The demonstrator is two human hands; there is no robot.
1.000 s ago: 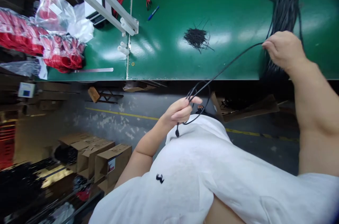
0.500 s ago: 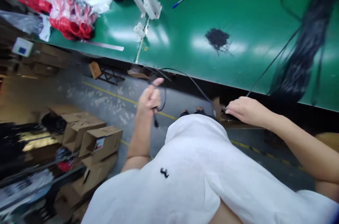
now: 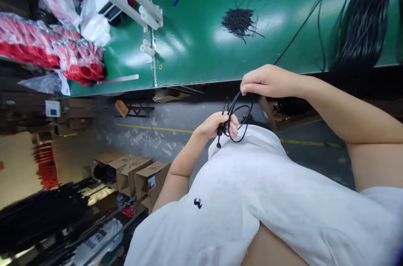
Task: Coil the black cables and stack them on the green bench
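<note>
- A worker in a white shirt (image 3: 236, 182) gathers a black cable (image 3: 232, 107) into loose loops between two bare hands, just off the near edge of a green surface (image 3: 195, 54).
- The left hand (image 3: 218, 125) curls around the loops, thumb and fingers pinching the strands together; a small dark plug (image 3: 218, 145) dangles below it.
- The right hand (image 3: 258, 81), at the near edge, pinches the cable above the coil, its fingers pressed together and pointing down.
- The step in hand appears to be coiling. Another turn would call for a steady left grip while the right draws in slack and lays it alongside the other loops.
- Behind the right hand, a thin strand, apparently the same cable, slants across the surface toward its far side.
- The cable looks smooth, round and supple, bending into uneven ovals; the plug looks blunt and stiffer.
- Toward the surface's right end, a thick bundle of black cables (image 3: 363, 18) spills in glossy, nearly parallel strands to the near edge.
- Left of that bundle, well inside the near edge, lies a bristling heap of short black pieces (image 3: 238, 22), thin and straight, on the shiny green top.
</note>
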